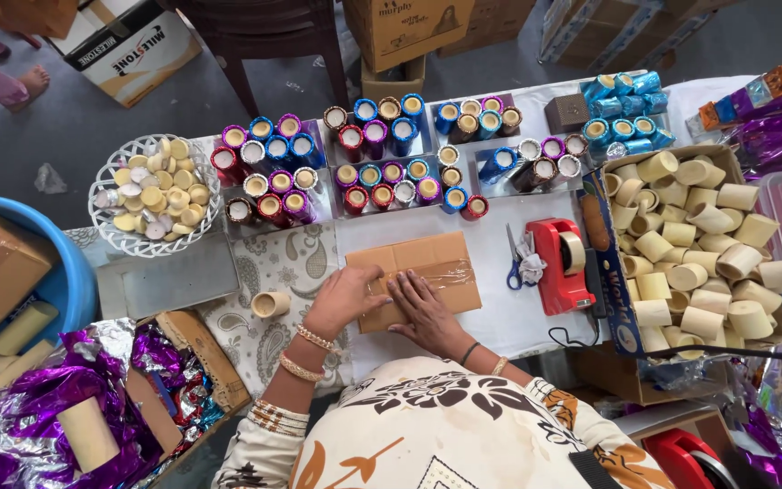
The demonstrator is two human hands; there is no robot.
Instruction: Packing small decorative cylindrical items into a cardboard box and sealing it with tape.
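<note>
While both hands, left hand and right hand, lie flat and open on the taped cardboard box at the tabletop's six o'clock edge, gripping nothing, pressing evenly outward would likely seat the tape best.

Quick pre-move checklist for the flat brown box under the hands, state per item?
1. Both hands on the box: ok. Left hand and right hand press flat on the cardboard box.
2. Clear tape across the box top: ok, a strip shows.
3. Tape fully stuck down at the ends: cannot tell.
4. Tape dispenser within reach: ok, just right of the box.
5. Scissors free: ok, lying beside the dispenser.
6. Loose tube clear of the box: ok, apart on the left.
</note>
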